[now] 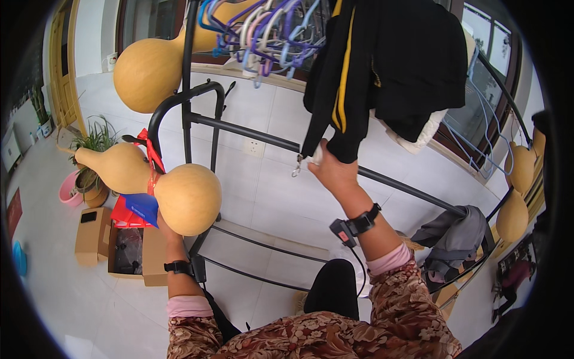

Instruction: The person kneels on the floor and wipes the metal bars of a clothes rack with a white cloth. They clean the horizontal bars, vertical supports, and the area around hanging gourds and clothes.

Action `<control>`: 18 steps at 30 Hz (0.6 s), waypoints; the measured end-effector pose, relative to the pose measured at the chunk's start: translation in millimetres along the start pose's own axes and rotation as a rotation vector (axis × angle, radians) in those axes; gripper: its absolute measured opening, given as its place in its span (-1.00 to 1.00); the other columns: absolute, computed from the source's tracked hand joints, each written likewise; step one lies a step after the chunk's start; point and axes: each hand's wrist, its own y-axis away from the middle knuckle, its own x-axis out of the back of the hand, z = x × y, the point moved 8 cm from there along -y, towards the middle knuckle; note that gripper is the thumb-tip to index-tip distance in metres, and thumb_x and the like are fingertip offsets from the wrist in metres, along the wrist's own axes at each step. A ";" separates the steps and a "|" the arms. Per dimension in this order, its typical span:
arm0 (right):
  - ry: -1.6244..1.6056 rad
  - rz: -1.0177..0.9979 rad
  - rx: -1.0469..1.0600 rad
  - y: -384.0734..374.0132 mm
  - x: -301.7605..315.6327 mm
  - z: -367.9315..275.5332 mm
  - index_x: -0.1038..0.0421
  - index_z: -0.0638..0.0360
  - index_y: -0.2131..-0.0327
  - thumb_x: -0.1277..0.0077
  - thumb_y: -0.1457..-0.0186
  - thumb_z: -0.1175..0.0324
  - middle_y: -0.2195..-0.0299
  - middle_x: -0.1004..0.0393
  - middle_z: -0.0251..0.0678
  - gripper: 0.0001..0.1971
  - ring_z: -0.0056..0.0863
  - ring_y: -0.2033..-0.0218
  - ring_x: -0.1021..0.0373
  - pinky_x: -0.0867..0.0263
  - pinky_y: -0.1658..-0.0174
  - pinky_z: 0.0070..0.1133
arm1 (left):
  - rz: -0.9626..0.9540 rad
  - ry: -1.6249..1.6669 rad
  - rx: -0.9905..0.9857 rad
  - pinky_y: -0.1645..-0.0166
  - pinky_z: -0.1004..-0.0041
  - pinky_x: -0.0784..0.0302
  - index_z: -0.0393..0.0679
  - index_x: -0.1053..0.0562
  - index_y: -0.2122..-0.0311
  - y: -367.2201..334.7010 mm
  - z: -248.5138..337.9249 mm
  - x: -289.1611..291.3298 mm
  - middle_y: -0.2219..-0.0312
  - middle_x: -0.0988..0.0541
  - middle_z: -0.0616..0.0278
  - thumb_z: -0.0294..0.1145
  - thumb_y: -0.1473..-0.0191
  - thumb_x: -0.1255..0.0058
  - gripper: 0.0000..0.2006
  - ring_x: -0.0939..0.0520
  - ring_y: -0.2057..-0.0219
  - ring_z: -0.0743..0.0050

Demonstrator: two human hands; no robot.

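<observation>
My right hand (pixel 335 172) is closed at the black rail (pixel 254 134) of the clothes rack, just under the cuff of a black jacket (pixel 350 78) with a yellow stripe. Something small and white (pixel 316 157) shows by its thumb, and a metal clasp (pixel 297 166) dangles beside it. What the fingers grip is hidden. My left hand (pixel 162 226) is mostly behind a large tan gourd (pixel 188 199), which hangs tied with red ribbon (pixel 152 157) at the rack's left end. A blue packet (pixel 142 207) shows next to that hand, whose fingers are out of sight.
Several plastic hangers (pixel 269 33) and another big gourd (pixel 146 75) hang above. An open cardboard box (pixel 154 257), a red bag (pixel 121 214) and a pink basin (pixel 70 189) are at left on the floor. Grey cloth (pixel 457 236) drapes over the rack at right, near smaller gourds (pixel 512 215).
</observation>
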 end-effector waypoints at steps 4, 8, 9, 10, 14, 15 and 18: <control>-0.078 -0.246 0.025 -49.0 -45.7 -64.3 -0.51 0.14 0.15 -0.26 0.08 0.06 0.31 -0.56 -0.11 -0.54 -0.12 0.28 -0.55 -0.49 0.20 -0.29 | 0.005 -0.125 0.007 0.01 0.29 -0.66 -0.30 -0.43 -0.14 -5.2 -5.4 8.6 -0.01 -0.61 0.02 -0.27 -0.40 0.21 -0.62 -0.69 0.06 0.22; -0.126 -0.276 0.042 -92.6 -75.0 -133.8 -0.52 0.08 0.18 -0.29 0.09 0.03 0.33 -0.59 -0.16 -0.55 -0.16 0.29 -0.57 -0.50 0.22 -0.30 | -0.033 0.312 0.086 0.04 0.32 -0.67 -0.33 -0.43 -0.14 -6.7 -8.4 -0.9 0.00 -0.61 0.04 -0.31 -0.40 0.22 -0.63 -0.70 0.09 0.25; -0.168 -0.310 0.026 -101.8 -82.7 -146.4 -0.52 0.08 0.17 -0.29 0.08 0.02 0.31 -0.59 -0.16 -0.55 -0.16 0.27 -0.57 -0.50 0.20 -0.30 | -0.036 0.286 0.069 0.05 0.33 -0.67 -0.34 -0.43 -0.14 -5.5 -4.2 -2.5 0.00 -0.61 0.04 -0.31 -0.40 0.22 -0.63 -0.70 0.10 0.25; -0.186 -0.351 0.015 -110.2 -91.1 -159.4 -0.52 0.08 0.15 -0.28 0.06 0.02 0.29 -0.60 -0.17 -0.55 -0.17 0.25 -0.58 -0.50 0.17 -0.30 | -0.031 0.260 0.054 0.06 0.33 -0.68 -0.34 -0.43 -0.14 -4.8 0.2 -3.6 0.00 -0.62 0.04 -0.31 -0.40 0.22 -0.62 -0.71 0.10 0.25; -0.200 -0.365 -0.027 -125.6 -105.8 -188.6 -0.52 0.10 0.14 -0.28 0.05 0.03 0.26 -0.59 -0.17 -0.54 -0.14 0.23 -0.56 -0.49 0.17 -0.27 | -0.025 -0.004 -0.109 0.09 0.36 -0.69 -0.36 -0.42 -0.15 -2.7 20.3 -6.2 0.00 -0.61 0.02 -0.33 -0.39 0.21 -0.62 -0.71 0.12 0.25; -0.198 -0.342 -0.025 -125.9 -105.0 -189.7 -0.52 0.10 0.15 -0.29 0.06 0.04 0.26 -0.58 -0.17 -0.55 -0.14 0.24 -0.56 -0.49 0.18 -0.27 | -0.032 -0.041 -0.134 0.09 0.37 -0.69 -0.36 -0.42 -0.15 -2.8 22.4 -5.9 0.00 -0.62 0.01 -0.34 -0.39 0.20 -0.63 -0.72 0.13 0.26; -0.216 -0.243 0.045 -114.8 -92.8 -181.2 -0.51 0.11 0.19 -0.33 0.10 0.10 0.29 -0.57 -0.17 -0.57 -0.14 0.26 -0.54 -0.48 0.19 -0.28 | -0.013 0.093 -0.042 0.11 0.37 -0.68 -0.37 -0.44 -0.12 -7.9 10.5 0.9 0.03 -0.64 0.00 -0.36 -0.36 0.13 -0.64 -0.72 0.13 0.27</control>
